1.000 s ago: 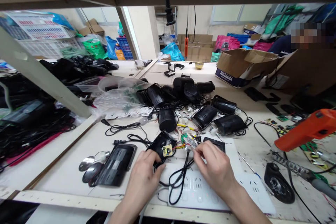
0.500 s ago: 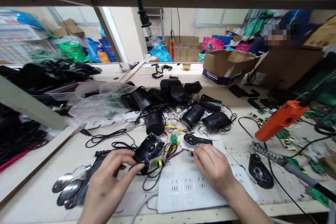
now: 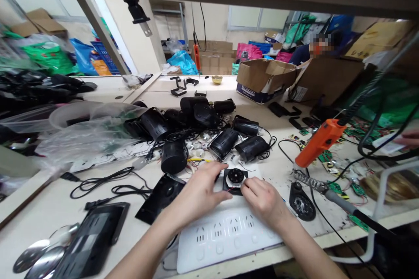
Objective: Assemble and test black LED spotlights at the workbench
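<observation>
Left hand (image 3: 199,192) and right hand (image 3: 263,200) both pinching a small black square part (image 3: 235,179) at frame centre, on the surface (image 3: 288,170) — white power strip (image 3: 222,237) just below, black cylindrical housings (image 3: 225,141) above, orange tool (image 3: 319,141) right.

The left hand (image 3: 199,192) left the black housing (image 3: 161,196), joining the square part (image 3: 235,179).

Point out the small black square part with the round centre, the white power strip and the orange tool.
Small black square part with round centre (image 3: 235,177), head view, on its round centre.
White power strip (image 3: 225,237), head view, on its top face.
Orange tool (image 3: 319,141), head view, on its body.
</observation>
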### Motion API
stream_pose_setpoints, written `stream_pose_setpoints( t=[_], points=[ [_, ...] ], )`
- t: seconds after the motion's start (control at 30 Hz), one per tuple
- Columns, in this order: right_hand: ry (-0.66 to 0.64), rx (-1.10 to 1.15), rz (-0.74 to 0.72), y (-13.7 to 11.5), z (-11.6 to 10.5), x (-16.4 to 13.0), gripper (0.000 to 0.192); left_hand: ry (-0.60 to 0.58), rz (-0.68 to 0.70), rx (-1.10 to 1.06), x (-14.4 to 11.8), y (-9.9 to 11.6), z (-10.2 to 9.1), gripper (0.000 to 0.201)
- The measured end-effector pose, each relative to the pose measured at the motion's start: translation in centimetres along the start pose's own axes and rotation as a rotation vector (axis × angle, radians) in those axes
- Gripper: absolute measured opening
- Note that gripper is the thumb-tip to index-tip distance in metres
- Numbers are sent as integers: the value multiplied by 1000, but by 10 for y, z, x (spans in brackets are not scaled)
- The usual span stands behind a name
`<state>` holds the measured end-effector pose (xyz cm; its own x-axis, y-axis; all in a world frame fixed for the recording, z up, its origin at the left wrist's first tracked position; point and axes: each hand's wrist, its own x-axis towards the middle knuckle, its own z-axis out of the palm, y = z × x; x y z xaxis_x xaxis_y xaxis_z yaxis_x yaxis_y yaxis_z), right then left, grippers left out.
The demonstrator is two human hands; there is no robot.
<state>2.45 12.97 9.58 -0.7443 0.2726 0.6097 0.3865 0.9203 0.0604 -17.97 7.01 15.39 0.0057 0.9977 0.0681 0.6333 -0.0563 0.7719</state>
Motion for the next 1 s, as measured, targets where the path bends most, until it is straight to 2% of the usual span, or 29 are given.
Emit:
stream_pose_setpoints(
  t=[0.13, 0.2, 0.3, 0.4, 0.47, 0.53, 0.57, 0.63, 0.7, 0.77, 0.87, 1.0],
  points=[
    [-41, 47, 55, -1, -10, -9, 30, -118, 25, 31, 19, -5, 23, 82],
    [15, 71, 135, -1, -20, -14, 25, -127, 21, 45, 22, -8, 29, 87],
    [320, -72, 373, 1, -42, -14, 29, -147, 15, 69, 22, -13, 34, 91],
    [628, -305, 644, 15, -62, -5, 55, -185, 15, 121, 22, -13, 37, 91],
    [712, -270, 794, 32, -68, 2, 75, -186, 4, 159, 23, -12, 39, 89],
    [689, -134, 974, 50, -66, 7, 84, -177, 8, 192, 24, -11, 40, 86],
    [645, -72, 1079, 59, -63, 8, 80, -172, 14, 210, 24, -10, 40, 83],
    [550, 7, 1243, 74, -55, 9, 61, -173, 28, 239, 22, -10, 39, 77],
    [520, 84, 1266, 82, -47, 10, 41, -188, 28, 247, 19, -9, 36, 72],
    [553, 194, 1182, 83, -41, 12, 36, -206, 14, 227, 14, -9, 33, 70],
    [590, 337, 1087, 78, -36, 19, 41, -208, -8, 182, 7, -10, 29, 68],
    [599, 483, 1036, 71, -34, 28, 52, -209, -18, 144, 2, -15, 24, 71]
  ],
)
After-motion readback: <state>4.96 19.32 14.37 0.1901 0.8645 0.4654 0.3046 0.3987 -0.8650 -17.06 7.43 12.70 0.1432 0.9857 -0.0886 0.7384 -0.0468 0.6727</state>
